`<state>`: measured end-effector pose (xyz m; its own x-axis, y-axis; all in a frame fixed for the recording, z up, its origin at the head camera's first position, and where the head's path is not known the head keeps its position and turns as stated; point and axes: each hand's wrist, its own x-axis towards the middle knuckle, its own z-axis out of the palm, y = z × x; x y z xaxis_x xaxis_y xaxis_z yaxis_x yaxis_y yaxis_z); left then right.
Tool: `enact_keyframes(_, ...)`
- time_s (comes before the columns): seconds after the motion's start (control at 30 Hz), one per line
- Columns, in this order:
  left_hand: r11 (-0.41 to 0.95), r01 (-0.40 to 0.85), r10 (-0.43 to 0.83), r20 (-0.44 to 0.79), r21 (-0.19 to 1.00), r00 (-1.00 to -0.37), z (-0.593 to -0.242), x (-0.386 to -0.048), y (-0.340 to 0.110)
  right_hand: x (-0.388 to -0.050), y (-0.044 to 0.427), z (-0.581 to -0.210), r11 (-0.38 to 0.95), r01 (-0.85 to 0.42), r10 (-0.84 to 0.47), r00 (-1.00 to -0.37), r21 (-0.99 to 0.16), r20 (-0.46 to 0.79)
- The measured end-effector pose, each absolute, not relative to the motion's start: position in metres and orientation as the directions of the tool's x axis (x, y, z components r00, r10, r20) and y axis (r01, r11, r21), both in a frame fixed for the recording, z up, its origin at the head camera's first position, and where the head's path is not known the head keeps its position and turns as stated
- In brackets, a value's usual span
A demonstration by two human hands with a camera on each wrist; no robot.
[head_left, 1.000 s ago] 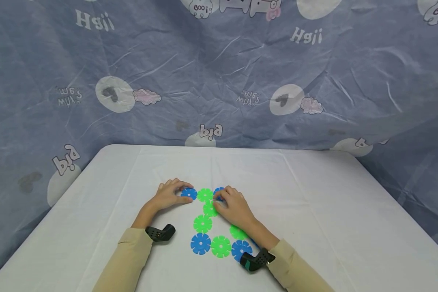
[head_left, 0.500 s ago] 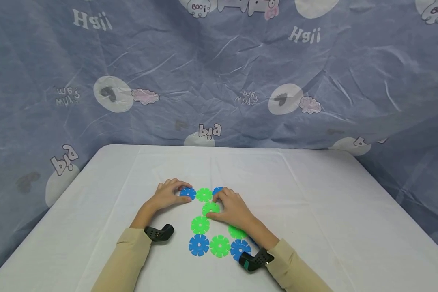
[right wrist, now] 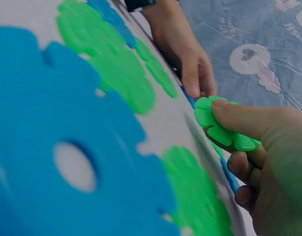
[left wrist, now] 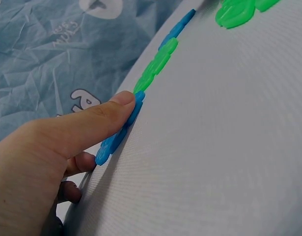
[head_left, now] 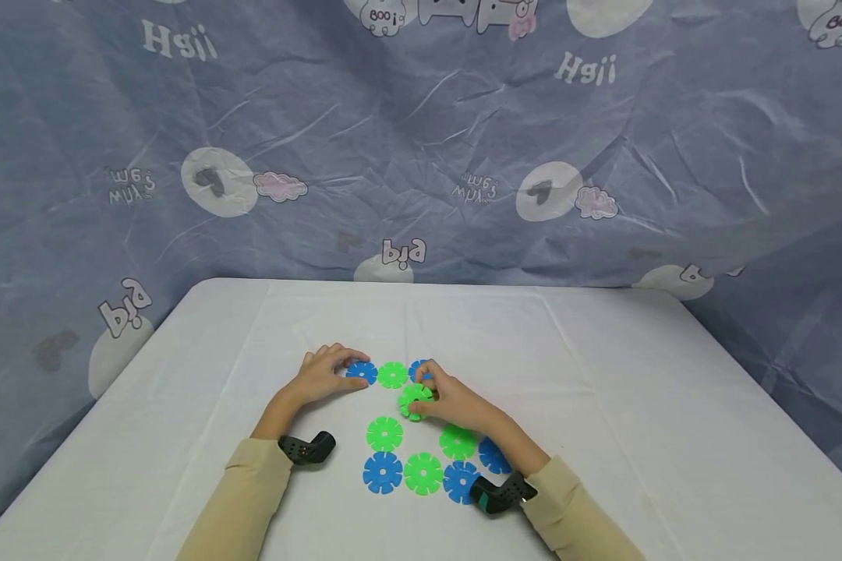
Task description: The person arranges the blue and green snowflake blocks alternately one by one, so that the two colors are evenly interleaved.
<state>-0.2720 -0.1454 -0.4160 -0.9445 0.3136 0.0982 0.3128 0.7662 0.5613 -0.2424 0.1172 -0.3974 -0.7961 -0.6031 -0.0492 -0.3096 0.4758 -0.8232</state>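
Observation:
My left hand (head_left: pixel 321 375) holds a blue snowflake disc (head_left: pixel 362 372) at the far row's left end. In the left wrist view the thumb lies on the edge of this blue disc (left wrist: pixel 120 133), the fingers on its other side. A green snowflake disc (head_left: pixel 408 395) is pinched between the thumb and fingers of my right hand (head_left: pixel 458 403). The right wrist view shows that notched green disc (right wrist: pixel 205 117) tilted and raised off the table. Beyond it in the far row are another green disc (head_left: pixel 393 375) and a blue disc (head_left: pixel 419 366), partly hidden by my right fingers.
Nearer on the white-covered table (head_left: pixel 603 405) lie a green disc (head_left: pixel 384 434) at left and another green disc (head_left: pixel 458 442) at right. The near row has a blue disc (head_left: pixel 382 473), a green disc (head_left: pixel 423 474) and a blue disc (head_left: pixel 458 481). One more blue disc (head_left: pixel 493 456) lies beside my right wrist.
My right hand has taken up the green disc below the far row and shifted it slightly right, tilting it. The left hand stays at its blue disc.

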Motion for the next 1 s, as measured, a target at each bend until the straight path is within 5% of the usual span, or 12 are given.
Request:
enact_keyframes(0.53,0.762,0.318,0.317,0.103,0.565,-0.943,-0.416,-0.273,-0.146,-0.273,0.170,-0.408,0.481,-0.240,-0.382,-0.923,-0.843,0.045)
enact_keyframes(1.0,0.767,0.315,0.315,0.100,0.560,-0.944,-0.418,-0.274,-0.146,-0.273,0.167,-0.418,0.725,-0.341,-0.253,-0.940,-0.598,0.229)
